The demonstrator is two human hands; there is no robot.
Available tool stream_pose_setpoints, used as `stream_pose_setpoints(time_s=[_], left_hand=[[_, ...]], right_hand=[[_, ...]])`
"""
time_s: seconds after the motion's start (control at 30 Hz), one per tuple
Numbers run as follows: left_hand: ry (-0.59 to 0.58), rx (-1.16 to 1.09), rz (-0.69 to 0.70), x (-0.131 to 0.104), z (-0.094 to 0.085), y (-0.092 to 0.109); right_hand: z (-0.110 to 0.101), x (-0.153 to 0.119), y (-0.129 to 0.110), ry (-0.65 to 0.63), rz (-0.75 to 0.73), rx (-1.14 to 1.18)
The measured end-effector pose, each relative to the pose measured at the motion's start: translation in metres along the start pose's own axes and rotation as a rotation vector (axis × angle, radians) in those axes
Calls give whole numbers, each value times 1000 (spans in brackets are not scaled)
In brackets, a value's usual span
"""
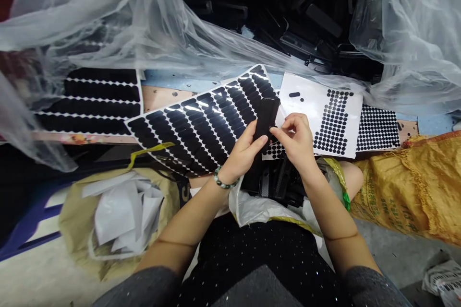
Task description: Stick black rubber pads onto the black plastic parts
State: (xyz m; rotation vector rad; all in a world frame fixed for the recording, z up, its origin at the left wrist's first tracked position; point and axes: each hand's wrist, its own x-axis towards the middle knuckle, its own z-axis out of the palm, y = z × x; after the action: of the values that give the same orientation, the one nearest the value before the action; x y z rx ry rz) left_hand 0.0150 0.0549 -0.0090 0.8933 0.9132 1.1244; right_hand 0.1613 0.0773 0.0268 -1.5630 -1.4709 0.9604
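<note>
My left hand point(242, 154) is closed round a black rectangular plastic-looking part point(267, 114), held upright over the sticker sheets. Beside it my right hand point(298, 141) has thumb and index finger drawn together, the fingertip touching the part's lower right edge. Whatever those fingers hold is too small to make out. Under and left of the part lies a sheet of black oblong stickers point(201, 127). A white sheet with round black dots point(333, 124) is to the right, partly peeled, with one loose-looking oblong sticker point(294, 94) on its bare area.
Clear plastic film point(173, 33) drapes over a heap of black parts point(306, 14) at the back. More black parts point(275, 180) sit in a bag on my lap. A tan bag point(75, 220) with white paper scraps point(122, 206) stands left, a yellow woven sack point(406, 187) right.
</note>
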Motion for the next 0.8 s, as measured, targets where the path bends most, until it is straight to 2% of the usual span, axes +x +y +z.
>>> stream_pose_setpoints(time_s=[0.07, 0.17, 0.27, 0.33, 0.4, 0.47, 0.6, 0.7, 0.8], left_hand=[[15, -55, -23, 4, -5, 5], [83, -97, -10, 19, -12, 9], [121, -95, -46, 39, -17, 3], [130, -111, -87, 49, -19, -2], [127, -155, -97, 53, -19, -4], [101, -204, -83, 49, -18, -1], [25, -273, -36, 34, -10, 9], [16, -288, -11, 26, -3, 11], [24, -244, 12, 21, 3, 11]], right_hand=[[-2, 11, 6, 35, -21, -99], [-1, 33, 16, 78, -128, -309], [6, 47, 24, 29, -235, -501], [9, 47, 25, -22, -282, -539], [8, 41, 23, -35, -309, -444], [4, 32, 18, 14, -279, -228], [-3, 18, 6, 82, -83, 182], [-3, 11, -4, 51, 14, 304], [1, 5, -11, 69, 34, 373]])
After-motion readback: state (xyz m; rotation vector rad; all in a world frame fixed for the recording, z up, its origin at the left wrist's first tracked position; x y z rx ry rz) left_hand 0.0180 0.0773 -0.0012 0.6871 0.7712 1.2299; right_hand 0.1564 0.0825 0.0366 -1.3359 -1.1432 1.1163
